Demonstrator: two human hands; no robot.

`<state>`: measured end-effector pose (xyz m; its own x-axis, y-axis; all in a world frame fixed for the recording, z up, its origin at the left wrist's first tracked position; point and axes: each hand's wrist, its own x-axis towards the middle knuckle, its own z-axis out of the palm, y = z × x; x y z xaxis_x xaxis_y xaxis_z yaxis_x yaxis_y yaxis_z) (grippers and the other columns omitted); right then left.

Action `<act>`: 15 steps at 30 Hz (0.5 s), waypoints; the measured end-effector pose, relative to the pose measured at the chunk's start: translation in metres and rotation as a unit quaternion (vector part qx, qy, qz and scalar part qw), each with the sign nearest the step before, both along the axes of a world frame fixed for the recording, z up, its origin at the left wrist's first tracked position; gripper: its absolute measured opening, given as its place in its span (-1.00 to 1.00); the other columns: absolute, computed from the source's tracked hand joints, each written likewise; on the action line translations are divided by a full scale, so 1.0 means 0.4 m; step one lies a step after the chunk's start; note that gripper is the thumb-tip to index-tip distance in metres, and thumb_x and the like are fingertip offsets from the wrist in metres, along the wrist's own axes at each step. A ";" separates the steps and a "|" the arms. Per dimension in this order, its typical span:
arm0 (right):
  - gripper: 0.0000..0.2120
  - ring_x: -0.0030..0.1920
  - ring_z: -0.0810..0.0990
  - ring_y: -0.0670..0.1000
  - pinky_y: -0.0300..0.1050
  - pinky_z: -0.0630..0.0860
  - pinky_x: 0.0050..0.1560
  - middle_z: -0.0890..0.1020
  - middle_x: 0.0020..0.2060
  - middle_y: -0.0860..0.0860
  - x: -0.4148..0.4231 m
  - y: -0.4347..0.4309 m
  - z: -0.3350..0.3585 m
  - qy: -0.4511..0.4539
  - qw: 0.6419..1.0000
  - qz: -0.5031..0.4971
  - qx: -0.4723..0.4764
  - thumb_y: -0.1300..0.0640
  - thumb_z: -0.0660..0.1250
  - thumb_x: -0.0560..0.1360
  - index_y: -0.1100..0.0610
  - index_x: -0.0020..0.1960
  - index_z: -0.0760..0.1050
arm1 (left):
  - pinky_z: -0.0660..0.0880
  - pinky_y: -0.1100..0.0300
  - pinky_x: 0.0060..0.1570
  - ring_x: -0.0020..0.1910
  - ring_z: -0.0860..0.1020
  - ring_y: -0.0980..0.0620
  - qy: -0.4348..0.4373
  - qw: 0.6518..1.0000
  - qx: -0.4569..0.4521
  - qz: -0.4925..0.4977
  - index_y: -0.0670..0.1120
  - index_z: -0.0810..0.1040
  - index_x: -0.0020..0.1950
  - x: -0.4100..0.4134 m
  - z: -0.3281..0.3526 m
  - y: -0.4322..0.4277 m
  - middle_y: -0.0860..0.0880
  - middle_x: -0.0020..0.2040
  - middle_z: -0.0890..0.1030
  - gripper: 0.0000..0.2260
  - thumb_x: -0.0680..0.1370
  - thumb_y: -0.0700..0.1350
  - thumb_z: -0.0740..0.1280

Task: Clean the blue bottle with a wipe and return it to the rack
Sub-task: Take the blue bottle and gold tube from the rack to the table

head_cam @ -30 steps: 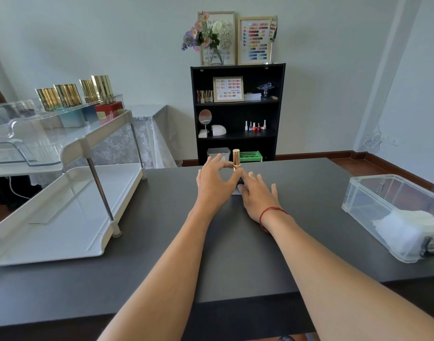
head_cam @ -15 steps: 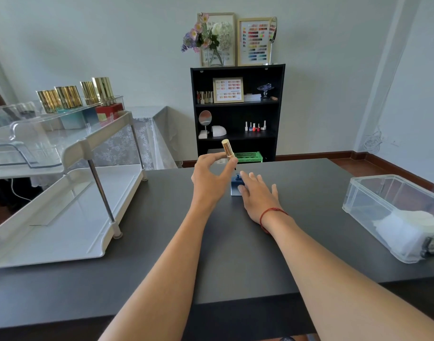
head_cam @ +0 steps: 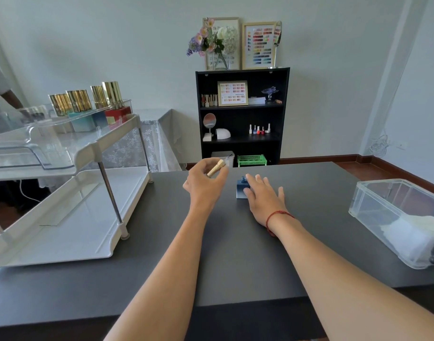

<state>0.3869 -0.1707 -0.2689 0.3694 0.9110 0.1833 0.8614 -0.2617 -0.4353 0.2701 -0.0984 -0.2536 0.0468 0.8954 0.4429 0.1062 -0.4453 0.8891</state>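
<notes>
The small blue bottle point(head_cam: 241, 189) stands uncapped on the dark table point(head_cam: 235, 242), near its far middle. My right hand point(head_cam: 261, 195) rests against its right side, fingers around it, thumb at its lower edge. My left hand point(head_cam: 204, 184) is lifted to the left of the bottle and pinches the gold cap point(head_cam: 216, 168), which is tilted. The white two-tier rack point(head_cam: 63, 217) stands at the table's left; its top tier carries several gold-capped bottles point(head_cam: 84, 99). White wipes point(head_cam: 417, 232) lie in a clear plastic box point(head_cam: 393, 212) at the right.
A black bookshelf point(head_cam: 241, 114) with small bottles, a mirror and a green basket stands against the far wall. Flowers and framed colour charts top it. A person's arm point(head_cam: 11, 97) shows at the far left behind the rack.
My left hand lifted the gold cap off the blue bottle and carried it up and to the left, tilting it. The right hand stayed on the bottle.
</notes>
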 end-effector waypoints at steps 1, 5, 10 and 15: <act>-0.55 0.55 -0.07 0.06 0.22 -0.18 0.48 0.06 0.55 0.04 0.000 0.001 0.001 -0.002 1.000 -0.002 -0.002 0.04 -0.06 0.66 -0.02 0.53 0.00 | 0.35 -0.05 0.27 -0.08 0.59 0.20 0.007 1.000 -0.008 0.008 0.20 0.58 -0.14 -0.002 -0.001 0.001 0.19 -0.21 0.65 -0.89 0.36 0.05 0.38; -0.56 0.55 -0.06 0.07 0.25 -0.18 0.47 0.05 0.55 0.05 0.001 0.005 0.004 -0.013 1.000 -0.007 -0.010 0.04 -0.05 0.66 -0.03 0.53 0.01 | 0.14 0.13 0.13 -0.07 0.53 0.24 0.070 0.996 -0.020 0.055 0.05 0.54 0.01 -0.014 -0.004 -0.006 0.13 -0.09 0.66 -0.84 0.45 -0.02 0.39; -0.56 0.55 -0.07 0.08 0.26 -0.18 0.47 0.05 0.55 0.05 0.003 0.007 0.004 -0.007 1.000 -0.011 -0.009 0.04 -0.06 0.66 -0.03 0.52 0.03 | 0.11 0.14 0.06 0.06 0.50 0.12 0.146 0.986 -0.037 0.069 0.04 0.53 0.07 -0.027 -0.017 0.003 0.11 0.04 0.60 -0.78 0.46 0.04 0.40; -0.57 0.55 -0.07 0.08 0.26 -0.19 0.47 0.05 0.55 0.06 0.001 0.009 0.004 -0.013 1.000 -0.015 -0.011 0.04 -0.06 0.66 -0.03 0.52 0.04 | 0.11 0.11 -0.01 -0.03 0.51 0.10 0.156 0.983 -0.054 0.076 0.08 0.56 0.01 -0.036 -0.023 0.003 0.12 -0.07 0.61 -0.83 0.45 0.02 0.41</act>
